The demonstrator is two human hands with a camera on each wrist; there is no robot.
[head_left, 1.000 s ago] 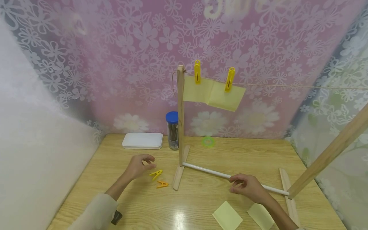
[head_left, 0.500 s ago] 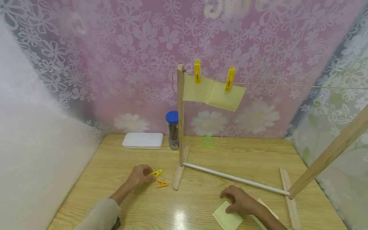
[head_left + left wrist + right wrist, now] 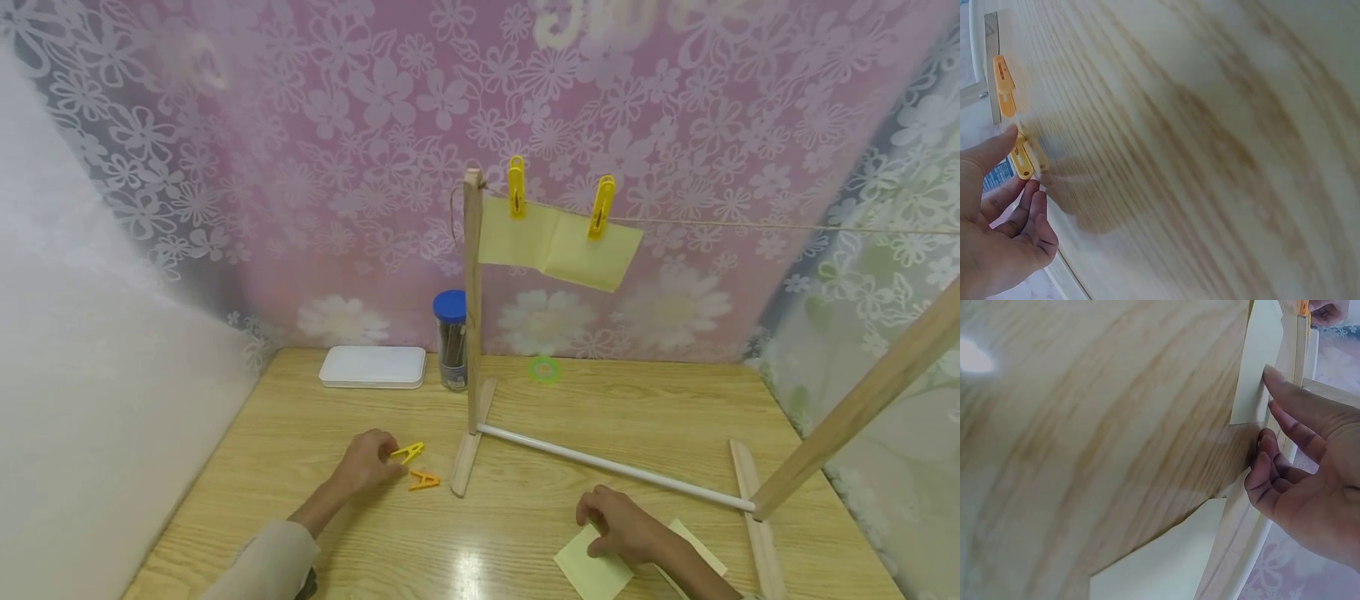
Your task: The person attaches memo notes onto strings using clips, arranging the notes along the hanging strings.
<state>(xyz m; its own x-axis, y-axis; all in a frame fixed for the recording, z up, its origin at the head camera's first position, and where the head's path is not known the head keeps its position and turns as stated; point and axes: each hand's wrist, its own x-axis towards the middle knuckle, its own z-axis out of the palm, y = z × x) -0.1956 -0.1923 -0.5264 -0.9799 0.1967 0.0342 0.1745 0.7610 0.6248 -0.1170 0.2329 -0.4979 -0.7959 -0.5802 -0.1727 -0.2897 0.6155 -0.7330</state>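
My left hand (image 3: 366,462) has thumb and fingertips round the rear end of a yellow clothespin (image 3: 408,452), which lies on the table; the left wrist view shows this clothespin (image 3: 1022,164) between thumb and index finger. Just nearer is an orange clothespin (image 3: 424,481). On the right, my right hand (image 3: 622,525) pinches the edge of a pale yellow paper square (image 3: 588,571), thumb on top of the sheet (image 3: 1255,375). Another yellow paper (image 3: 697,546) lies partly under the right forearm. Two yellow papers (image 3: 592,254) hang from a string (image 3: 750,224), held by yellow clothespins (image 3: 602,208).
A wooden post (image 3: 472,308) and a slanting right post (image 3: 862,400) carry the string, joined low by a white rod (image 3: 600,461). Behind stand a blue-lidded jar (image 3: 452,354) and a white case (image 3: 372,367). A green ring (image 3: 532,369) lies near the back wall.
My left hand has come down to the yellow clothespin. My right hand has moved from near the white rod down to the paper square. Over the last half second both hands barely move.
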